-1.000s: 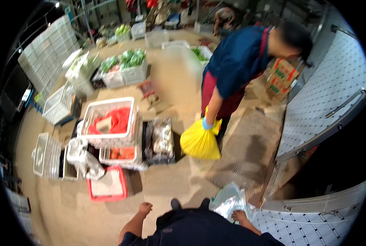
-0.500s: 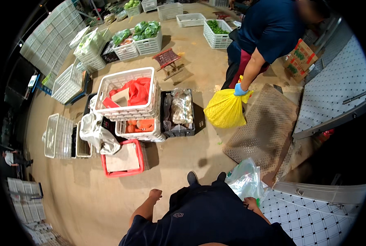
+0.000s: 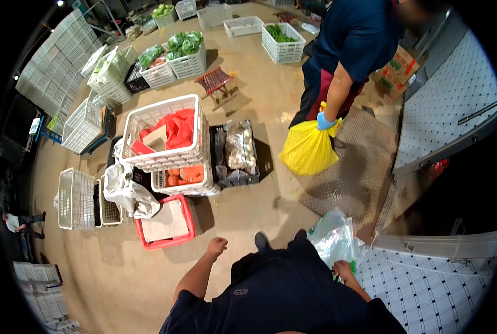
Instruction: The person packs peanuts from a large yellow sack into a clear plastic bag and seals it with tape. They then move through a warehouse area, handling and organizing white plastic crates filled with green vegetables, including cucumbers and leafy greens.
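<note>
My left hand point(image 3: 217, 246) hangs in the air over the floor, its fingers curled in and nothing visible in them. At my right side, my right hand point(image 3: 343, 269) is closed on a clear plastic bag point(image 3: 334, 238) with green parts, which hangs beside my leg. Ahead to the right, another person point(image 3: 349, 50) in dark clothes stands by a metal plate. That person's blue-gloved hand point(image 3: 325, 121) grips a full yellow sack point(image 3: 308, 149) by its gathered top.
Left of me stand a red-rimmed bin point(image 3: 191, 218), a stacked white crate point(image 3: 195, 125) with red cloth, and a black crate point(image 3: 243, 179) of bagged produce. A small folding stool point(image 3: 215, 80) is beyond. Right lie a perforated metal plate point(image 3: 343, 192) and white patterned panels point(image 3: 427, 273).
My left hand has risen slightly and moved a little forward. The other person has shifted slightly with the yellow sack, which hangs more upright. My right hand still has the plastic bag.
</note>
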{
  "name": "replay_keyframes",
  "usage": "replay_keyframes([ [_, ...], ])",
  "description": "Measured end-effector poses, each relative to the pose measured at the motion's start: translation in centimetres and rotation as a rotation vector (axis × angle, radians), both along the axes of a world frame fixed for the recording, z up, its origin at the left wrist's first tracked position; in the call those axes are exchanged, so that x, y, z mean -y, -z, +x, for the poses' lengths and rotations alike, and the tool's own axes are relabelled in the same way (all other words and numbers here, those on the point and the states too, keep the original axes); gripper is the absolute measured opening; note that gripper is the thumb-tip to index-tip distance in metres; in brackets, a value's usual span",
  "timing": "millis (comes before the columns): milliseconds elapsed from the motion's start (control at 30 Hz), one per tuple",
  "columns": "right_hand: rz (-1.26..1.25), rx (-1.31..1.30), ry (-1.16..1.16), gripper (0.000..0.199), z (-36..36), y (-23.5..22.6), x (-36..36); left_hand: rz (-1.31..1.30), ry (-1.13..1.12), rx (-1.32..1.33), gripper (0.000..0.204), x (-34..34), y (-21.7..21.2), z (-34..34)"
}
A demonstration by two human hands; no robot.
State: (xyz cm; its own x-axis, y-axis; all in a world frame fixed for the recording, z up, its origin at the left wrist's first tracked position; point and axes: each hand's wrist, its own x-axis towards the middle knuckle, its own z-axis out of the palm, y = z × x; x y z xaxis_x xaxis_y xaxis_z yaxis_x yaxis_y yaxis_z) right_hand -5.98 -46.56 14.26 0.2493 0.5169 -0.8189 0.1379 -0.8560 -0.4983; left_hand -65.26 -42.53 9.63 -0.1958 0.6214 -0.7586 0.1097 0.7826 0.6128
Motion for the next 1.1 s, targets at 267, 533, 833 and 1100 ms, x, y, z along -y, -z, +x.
replay_keyframes([
  [267,0.25,-0.124,-0.36,0.018,2.9,3.5,-0.1,0.2,0.155,0.053,0.031,-11.8,-3.7,5.8],
  [533,0.185,0.167,-0.509,0.021,1.7,4.4,-7.1,0.366,0.405,0.062,0.036,-30.4,-6.6,9.8],
  [833,0.022,-0.05,-0.154,0.023,2.7,4.9,-25.7,0.025,0.176,-0.227,0.024,-37.1,2.5,0.0],
  [1100,0.112,-0.202,0.019,0.021,1.9,3.0,-52.9,-0.551,0.285,-0.072,0.026,-36.5,1.1,1.9],
])
